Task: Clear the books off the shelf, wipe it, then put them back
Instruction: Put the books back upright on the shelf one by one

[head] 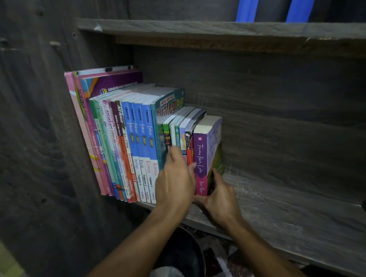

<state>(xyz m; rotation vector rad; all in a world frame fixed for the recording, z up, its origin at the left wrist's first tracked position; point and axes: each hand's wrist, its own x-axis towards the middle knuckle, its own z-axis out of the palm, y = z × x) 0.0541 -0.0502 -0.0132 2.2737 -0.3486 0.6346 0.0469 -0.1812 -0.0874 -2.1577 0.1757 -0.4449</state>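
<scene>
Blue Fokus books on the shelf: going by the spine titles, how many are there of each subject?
Biologi: 1
Fizik: 1
Kimia: 2
Total: 4 blue Fokus books

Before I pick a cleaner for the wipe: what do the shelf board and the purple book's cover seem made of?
The shelf board looks like matte grey wood-grain laminate, probably over particleboard: the upper shelf shows a raw brown chip underside. The purple book seems a paperback: smooth card spine, paper page edges.
</scene>
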